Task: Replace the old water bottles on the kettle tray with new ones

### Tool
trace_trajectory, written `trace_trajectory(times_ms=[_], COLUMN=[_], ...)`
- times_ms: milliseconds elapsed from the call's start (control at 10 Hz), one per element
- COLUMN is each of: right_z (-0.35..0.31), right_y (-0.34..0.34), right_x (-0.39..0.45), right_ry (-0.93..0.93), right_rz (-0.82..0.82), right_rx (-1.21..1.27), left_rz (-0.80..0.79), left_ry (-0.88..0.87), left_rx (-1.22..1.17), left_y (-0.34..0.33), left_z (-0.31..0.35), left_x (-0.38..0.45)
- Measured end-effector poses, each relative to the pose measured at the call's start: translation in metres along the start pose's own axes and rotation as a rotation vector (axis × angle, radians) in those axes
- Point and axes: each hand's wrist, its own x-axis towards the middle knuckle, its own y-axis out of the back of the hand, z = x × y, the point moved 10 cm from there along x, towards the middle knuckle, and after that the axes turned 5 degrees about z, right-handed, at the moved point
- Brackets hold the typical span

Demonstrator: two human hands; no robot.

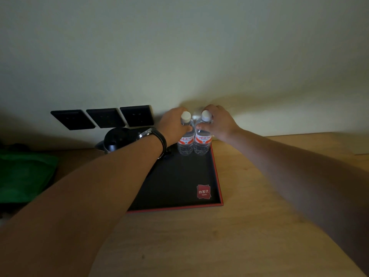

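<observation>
1. Two clear water bottles stood upright, side by side and touching or nearly so, in the far right corner of the black, red-edged tray [216, 176], close to the wall.
2. The left hand [172, 124] was wrapped round the upper part of the left bottle [185, 142]; its thumb lay across the near side just above the red-and-white label, and the other fingers curled behind the neck, leaving the white cap clear above them.
3. The right hand [218, 122] gripped the right bottle [202, 143] the same way, thumb on the near side above the label, fingers closed round the back below the white cap.
4. Both bottles' bases appeared to rest on the tray floor; whether either was lifted slightly could not be told.
5. A black kettle [116, 139] sat at the tray's far left, partly hidden behind the left forearm, which wore a dark-strapped wristwatch [154, 136].
6. The tray lay on a pale wooden table [259, 216], with a red square logo [203, 191] near its front right corner.
7. Three dark wall sockets [103, 117] sat on the wall behind the kettle.
</observation>
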Motion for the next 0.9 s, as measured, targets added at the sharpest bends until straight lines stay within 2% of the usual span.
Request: trace_trajectory(times_ms=[300, 500, 700, 900], right_z=[-0.002, -0.006, -0.012, -0.05], right_y=[0.002, 0.003, 0.015, 0.054], right_x=[-0.006, -0.011, -0.025, -0.031], right_ry=[-0.023, -0.032, -0.057, 0.049], right_rz=[-0.031, -0.039, -0.043, -0.037], right_rx=[-0.028, -0.049, -0.013, -0.082], left_rz=[-0.047, -0.036, 0.005, 0.038], left_ry=[0.042, 0.094, 0.14, 0.036], left_rx=[-0.033, 0.011, -0.042, 0.032], left_y=[-0.004, -0.006, 0.005, 0.05], left_z=[-0.002, -0.006, 0.003, 0.043], left_x=[-0.004, -0.006, -0.016, -0.025])
